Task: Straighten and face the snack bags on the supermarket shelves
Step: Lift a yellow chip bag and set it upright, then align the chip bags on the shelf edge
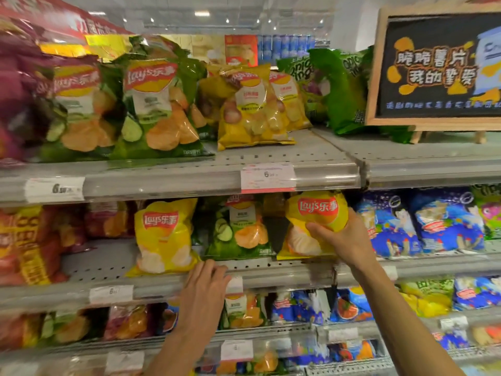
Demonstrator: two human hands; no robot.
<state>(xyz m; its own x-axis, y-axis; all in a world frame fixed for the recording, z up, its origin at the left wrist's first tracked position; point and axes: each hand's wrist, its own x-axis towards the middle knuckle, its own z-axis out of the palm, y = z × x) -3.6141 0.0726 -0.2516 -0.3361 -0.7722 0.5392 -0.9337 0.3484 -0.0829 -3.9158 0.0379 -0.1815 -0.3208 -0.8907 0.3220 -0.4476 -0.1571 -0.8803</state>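
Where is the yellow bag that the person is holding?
The yellow bag stands on the middle shelf, right of centre, gripped by the right hand, beside a green bag.

Grey metal shelves, chalkboard sign, ceiling lights

Yellow bag, red logo; green bag.

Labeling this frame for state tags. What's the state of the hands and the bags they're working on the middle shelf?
Right hand: grips the right yellow bag.
Right yellow bag: held, upright, logo facing out.
Left hand: fingers resting on the middle shelf edge, holding nothing.
Left yellow bag: standing, tilted.
Green bag: set back, upright.
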